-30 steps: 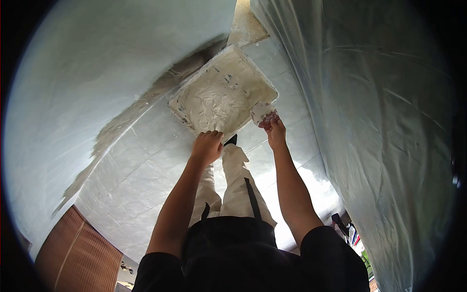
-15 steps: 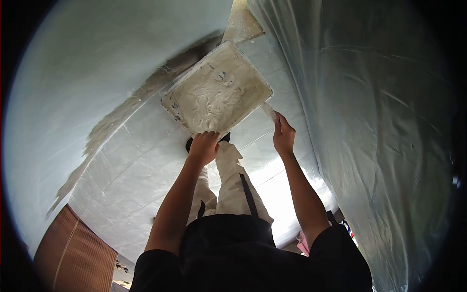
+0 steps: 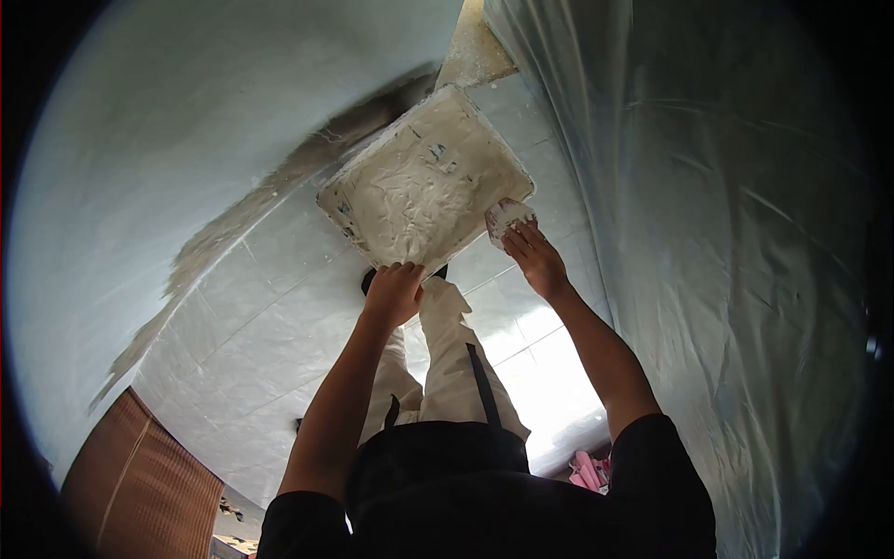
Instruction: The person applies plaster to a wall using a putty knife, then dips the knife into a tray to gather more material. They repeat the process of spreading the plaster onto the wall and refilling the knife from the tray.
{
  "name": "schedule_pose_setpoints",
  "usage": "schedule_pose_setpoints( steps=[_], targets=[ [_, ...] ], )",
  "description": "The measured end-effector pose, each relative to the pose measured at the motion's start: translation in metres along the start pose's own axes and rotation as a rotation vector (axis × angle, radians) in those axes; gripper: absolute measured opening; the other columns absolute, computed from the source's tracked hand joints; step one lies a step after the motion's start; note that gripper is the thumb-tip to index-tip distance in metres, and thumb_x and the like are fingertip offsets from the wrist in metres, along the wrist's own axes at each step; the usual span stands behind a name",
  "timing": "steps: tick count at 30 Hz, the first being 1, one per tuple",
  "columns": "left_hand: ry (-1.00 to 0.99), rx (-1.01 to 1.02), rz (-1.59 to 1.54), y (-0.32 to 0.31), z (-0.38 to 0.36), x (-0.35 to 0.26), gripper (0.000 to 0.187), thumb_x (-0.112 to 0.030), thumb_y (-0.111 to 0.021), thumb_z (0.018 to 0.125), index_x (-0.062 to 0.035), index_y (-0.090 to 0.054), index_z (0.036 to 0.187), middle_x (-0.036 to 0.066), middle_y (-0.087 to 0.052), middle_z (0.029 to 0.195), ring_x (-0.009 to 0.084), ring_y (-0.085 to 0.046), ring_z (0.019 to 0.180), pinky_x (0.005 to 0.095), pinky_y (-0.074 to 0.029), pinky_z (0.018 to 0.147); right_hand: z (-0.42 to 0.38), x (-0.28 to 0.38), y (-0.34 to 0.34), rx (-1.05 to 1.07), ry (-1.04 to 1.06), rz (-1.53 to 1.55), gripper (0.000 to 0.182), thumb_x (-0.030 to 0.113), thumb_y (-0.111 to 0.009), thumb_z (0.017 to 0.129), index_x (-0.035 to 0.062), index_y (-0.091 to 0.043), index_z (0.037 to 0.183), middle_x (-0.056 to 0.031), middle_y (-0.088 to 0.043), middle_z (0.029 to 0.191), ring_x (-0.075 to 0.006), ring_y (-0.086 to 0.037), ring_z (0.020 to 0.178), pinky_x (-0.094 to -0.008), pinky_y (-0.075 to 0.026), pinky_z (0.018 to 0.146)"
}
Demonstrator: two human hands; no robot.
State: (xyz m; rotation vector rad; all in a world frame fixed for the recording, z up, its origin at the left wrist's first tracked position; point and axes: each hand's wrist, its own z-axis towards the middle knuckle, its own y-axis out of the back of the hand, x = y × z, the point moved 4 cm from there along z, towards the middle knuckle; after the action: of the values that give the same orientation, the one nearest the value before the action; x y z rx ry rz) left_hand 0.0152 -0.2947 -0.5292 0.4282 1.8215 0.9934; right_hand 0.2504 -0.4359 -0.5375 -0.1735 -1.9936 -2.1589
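Note:
My left hand [image 3: 396, 291] is closed on the near corner of a shallow rectangular tray [image 3: 337, 222]. Thick, pale off-white plaster [image 3: 410, 200] covers the tray's inside in ridges and smears, with a few dark specks showing through. Off the tray's right corner, my right hand [image 3: 538, 258] grips a small flat scraper [image 3: 508, 216]. White plaster cakes the scraper's face, and some reddish-brown shows beneath it. Its broad face is turned toward me, close beside the tray's rim, and my fingers hide its lower edge.
A pale wall [image 3: 186, 140] curves along the left, with a rough grey band near its base. Translucent plastic sheeting [image 3: 717, 279] hangs on the right. Grey tiles [image 3: 251, 317] cover the floor. A brown ribbed panel [image 3: 140, 480] stands lower left; something pink [image 3: 589, 471] lies lower right.
My right hand has moved slightly left and turned, so the scraper now shows its broad face instead of its thin side. My left hand still holds the tray, which sits slightly lower and right in view.

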Motion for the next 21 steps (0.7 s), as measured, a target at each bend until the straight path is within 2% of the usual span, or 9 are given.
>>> schedule_pose_setpoints(
  steps=[6,8,9,11,12,13,15,21],
  targets=[
    [0.0,0.006,-0.025,0.001,0.004,0.0,0.023,-0.011,-0.064,0.074,-0.0062,-0.061,0.096,0.009,-0.062,0.085,0.0285,-0.062,0.084,0.0431,-0.048,0.074,-0.028,0.006,0.024,0.065,-0.007,0.009,0.038,0.007,-0.061,0.079,0.0017,-0.062,0.116,-0.0122,-0.061,0.12,-0.0303,-0.051,0.122,-0.0461,-0.04,0.108],
    [0.0,0.006,-0.035,0.003,0.004,-0.001,0.024,-0.011,-0.064,0.074,-0.0061,-0.061,0.097,0.009,-0.062,0.085,0.0283,-0.062,0.084,0.0429,-0.048,0.075,-0.025,0.006,0.043,-0.027,-0.197,0.12,0.036,0.003,-0.059,0.083,0.0027,-0.061,0.118,-0.014,-0.064,0.113,-0.0321,-0.058,0.113,-0.0441,-0.047,0.098],
    [0.003,0.002,-0.047,0.003,0.006,-0.001,0.024,-0.011,-0.064,0.074,-0.006,-0.062,0.098,0.009,-0.062,0.085,0.0281,-0.062,0.084,0.0427,-0.047,0.075,-0.016,0.008,0.045,-0.028,-0.19,0.121,0.036,0.003,-0.059,0.083,0.0027,-0.061,0.118,-0.014,-0.064,0.113,-0.0321,-0.058,0.113,-0.0441,-0.047,0.098],
    [0.011,-0.005,-0.047,0.002,0.006,0.001,0.025,-0.011,-0.064,0.074,-0.006,-0.062,0.098,0.009,-0.062,0.085,0.0279,-0.062,0.084,0.0425,-0.047,0.075,0.008,0.015,0.057,-0.194,-0.511,0.267,0.032,0.001,-0.055,0.088,0.0038,-0.059,0.119,-0.0156,-0.067,0.107,-0.0336,-0.064,0.1,-0.0419,-0.053,0.085],
    [0.013,-0.015,-0.045,0.003,0.006,0.001,0.025,-0.011,-0.064,0.075,-0.006,-0.062,0.099,0.009,-0.063,0.085,0.0276,-0.062,0.084,0.0423,-0.047,0.076,0.031,0.019,0.064,-0.301,-0.528,0.322,0.027,0.003,-0.054,0.092,0.0033,-0.058,0.118,-0.0184,-0.067,0.1,-0.0361,-0.066,0.09,-0.0419,-0.054,0.076],
    [0.018,-0.015,-0.043,0.004,0.007,0.001,0.025,-0.011,-0.064,0.075,-0.006,-0.062,0.099,0.009,-0.063,0.085,0.0276,-0.062,0.084,0.0423,-0.047,0.076,0.05,0.02,0.058,-0.299,-0.526,0.326,0.027,0.003,-0.054,0.092,0.0033,-0.058,0.118,-0.0184,-0.067,0.1,-0.0361,-0.066,0.09,-0.0419,-0.054,0.076],
    [0.027,-0.006,-0.05,0.007,0.007,0.002,0.025,-0.01,-0.063,0.075,-0.0059,-0.063,0.1,0.009,-0.063,0.086,0.0274,-0.062,0.084,0.0421,-0.048,0.076,0.077,0.011,0.036,-0.242,-0.785,0.569,0.027,0.001,-0.055,0.09,0.0003,-0.058,0.117,-0.0211,-0.068,0.097,-0.0351,-0.067,0.092,-0.0403,-0.054,0.077],
    [0.047,-0.034,-0.028,0.02,0.004,0.014,0.024,-0.01,-0.063,0.075,-0.0056,-0.062,0.099,0.009,-0.063,0.085,0.0272,-0.062,0.084,0.0421,-0.048,0.075,0.142,-0.009,-0.023,-0.189,-0.812,0.474,0.027,0.01,-0.056,0.089,0.0031,-0.06,0.115,-0.0237,-0.066,0.096,-0.0403,-0.064,0.09,-0.0442,-0.051,0.077]
  ],
)
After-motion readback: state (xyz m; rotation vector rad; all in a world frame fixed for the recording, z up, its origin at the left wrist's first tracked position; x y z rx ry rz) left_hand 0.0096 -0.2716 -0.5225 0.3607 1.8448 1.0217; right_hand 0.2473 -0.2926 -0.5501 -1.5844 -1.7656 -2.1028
